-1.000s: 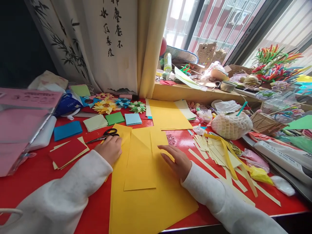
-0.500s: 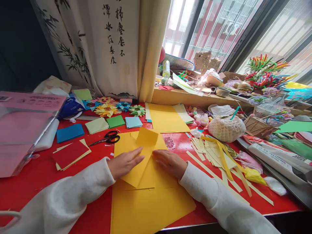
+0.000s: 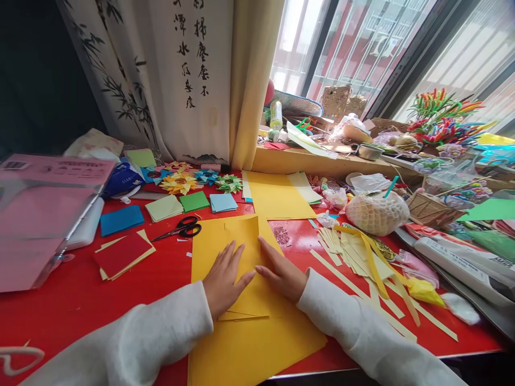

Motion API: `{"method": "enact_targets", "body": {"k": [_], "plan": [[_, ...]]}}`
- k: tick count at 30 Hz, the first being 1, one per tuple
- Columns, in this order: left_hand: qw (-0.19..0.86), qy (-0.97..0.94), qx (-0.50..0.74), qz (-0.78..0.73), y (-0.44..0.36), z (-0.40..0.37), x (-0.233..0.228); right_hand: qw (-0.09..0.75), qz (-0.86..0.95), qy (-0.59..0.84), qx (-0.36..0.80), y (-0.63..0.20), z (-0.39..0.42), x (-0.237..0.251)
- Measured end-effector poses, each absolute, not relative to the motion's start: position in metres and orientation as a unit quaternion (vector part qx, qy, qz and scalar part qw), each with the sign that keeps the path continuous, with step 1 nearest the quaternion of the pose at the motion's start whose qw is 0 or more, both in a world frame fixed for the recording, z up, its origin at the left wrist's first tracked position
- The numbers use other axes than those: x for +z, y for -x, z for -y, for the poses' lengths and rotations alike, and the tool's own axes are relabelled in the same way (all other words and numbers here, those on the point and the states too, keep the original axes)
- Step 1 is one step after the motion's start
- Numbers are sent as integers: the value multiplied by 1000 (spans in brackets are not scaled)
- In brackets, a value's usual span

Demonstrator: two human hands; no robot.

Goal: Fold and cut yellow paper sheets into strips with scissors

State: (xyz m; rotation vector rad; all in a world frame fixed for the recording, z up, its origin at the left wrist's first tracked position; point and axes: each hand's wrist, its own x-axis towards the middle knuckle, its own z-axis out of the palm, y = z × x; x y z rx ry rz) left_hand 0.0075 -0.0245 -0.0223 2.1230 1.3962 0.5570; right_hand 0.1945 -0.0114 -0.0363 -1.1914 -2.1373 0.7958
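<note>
My left hand (image 3: 226, 281) lies palm down with spread fingers on some smaller yellow paper pieces (image 3: 243, 233). These pieces rest, roughly stacked, on larger yellow sheets (image 3: 257, 354). On their right side, my right hand (image 3: 285, 274) has its fingertips at the pieces' edge, thumb apart from the fingers. Neither hand grips anything; both are open. To the left of the sheets are black scissors (image 3: 183, 228) with their blades pointing left.
Red and cream paper squares (image 3: 124, 254), blue squares (image 3: 122, 220) and green squares (image 3: 194, 201) sit left on the red table (image 3: 161, 300). Folded paper stars (image 3: 181, 182) lie behind. Cream paper strips (image 3: 346, 279) spread at right, near a knitted white bag (image 3: 377, 213). A pink package (image 3: 44, 220) stands far left.
The tilted upper yellow piece now lies straighter and flatter over the others. My left hand has moved right and flattened onto it; my right hand stays by the edge, thumb now showing.
</note>
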Motion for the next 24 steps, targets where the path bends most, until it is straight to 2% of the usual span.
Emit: {"method": "enact_targets", "body": {"k": [3,5,8,11,15,17,21,22,24], "plan": [[419,-658,338,-527,-7,19,-12,391,631,484,465,-197,7,-29],[503,-557,402,-524,-4,15,-7,434,507,499,553,-201,4,-23],[600,-441,449,-494,-3,13,-4,457,384,488,637,-206,1,-13],[655,-393,463,-450,-5,16,-5,448,352,461,680,-207,1,-6],[690,-384,436,-431,-7,18,-6,384,410,421,712,-204,4,-7],[692,-419,393,-436,-6,17,-4,383,451,410,694,-201,4,-11],[565,-519,404,-499,-1,11,1,384,447,473,655,-199,4,-17],[552,-513,414,-510,0,10,1,380,434,488,656,-198,5,-18],[592,-474,407,-509,0,9,1,380,431,468,671,-196,8,-17]]}}
